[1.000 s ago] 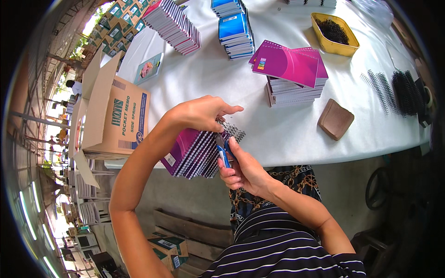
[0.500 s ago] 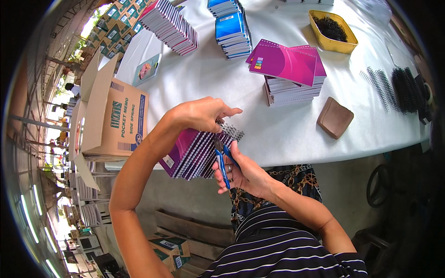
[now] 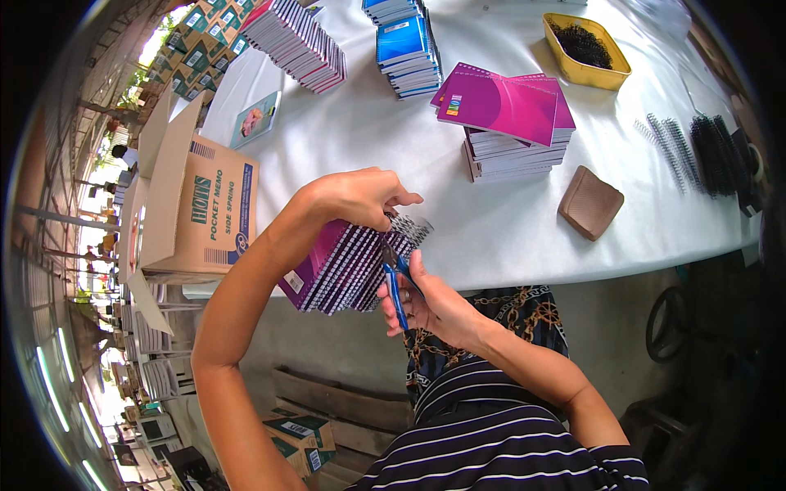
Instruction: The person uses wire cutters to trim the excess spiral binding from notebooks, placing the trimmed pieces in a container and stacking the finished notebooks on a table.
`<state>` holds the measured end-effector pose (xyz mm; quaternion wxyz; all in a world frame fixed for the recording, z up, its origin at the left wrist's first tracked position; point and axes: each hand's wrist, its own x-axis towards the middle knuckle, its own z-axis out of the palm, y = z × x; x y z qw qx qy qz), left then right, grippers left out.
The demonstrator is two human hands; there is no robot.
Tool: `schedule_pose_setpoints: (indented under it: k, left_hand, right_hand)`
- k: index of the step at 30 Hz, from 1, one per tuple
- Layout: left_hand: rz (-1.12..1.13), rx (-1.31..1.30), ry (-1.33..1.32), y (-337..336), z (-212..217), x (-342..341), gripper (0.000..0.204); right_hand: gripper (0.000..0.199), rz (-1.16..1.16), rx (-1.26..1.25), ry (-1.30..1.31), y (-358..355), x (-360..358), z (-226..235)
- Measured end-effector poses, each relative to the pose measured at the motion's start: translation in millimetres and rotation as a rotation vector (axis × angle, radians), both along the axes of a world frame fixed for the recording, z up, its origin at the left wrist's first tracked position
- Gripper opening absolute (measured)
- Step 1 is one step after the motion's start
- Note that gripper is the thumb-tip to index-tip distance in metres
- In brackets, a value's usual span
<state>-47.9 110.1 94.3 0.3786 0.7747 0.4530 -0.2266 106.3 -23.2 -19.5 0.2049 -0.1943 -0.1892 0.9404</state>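
Observation:
Several purple spiral-bound notebooks [image 3: 327, 271] lie stacked and fanned at the table's near edge, their dark coil spines side by side. My left hand [image 3: 360, 199] arches over their far end, closed on a notebook at its coil, with one finger sticking out to the right. In my right hand [image 3: 434, 307] are pliers [image 3: 393, 288] with blue handles, the fingers wrapped loosely round them. The dark jaws of the pliers meet the coil end just below my left fingertips. What exactly lies between the jaws is too small to make out.
An open cardboard box [image 3: 209, 204] stands at the left. Farther back are stacks of red notebooks [image 3: 296, 45], blue notebooks [image 3: 405, 49] and purple notebooks [image 3: 508, 106]. On the right lie a brown block [image 3: 591, 203], a yellow tub [image 3: 602, 75] of black coils and loose coils [image 3: 675, 151].
The view has shifted very slightly. Both hands and the pliers stay at the coil end, with hardly any movement.

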Motion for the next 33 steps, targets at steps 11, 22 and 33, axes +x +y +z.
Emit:
schedule_pose_setpoints:
  k: [11, 22, 33]
  left_hand:
    - [0.052, -0.068, -0.056, 1.4, -4.4, -4.3, 0.064]
    - [0.01, 0.004, 0.001, 0.2, -4.2, 0.7, 0.066]
    - [0.028, 0.027, 0.002, -0.1, -7.8, 0.5, 0.068]
  right_hand:
    - [0.072, 0.045, 0.0, 0.001, 3.5, 3.6, -1.7]
    - [0.068, -0.011, 0.006, -0.036, 4.7, -0.5, 2.7]
    - [0.066, -0.063, 0.021, -0.066, 5.3, -2.7, 13.4]
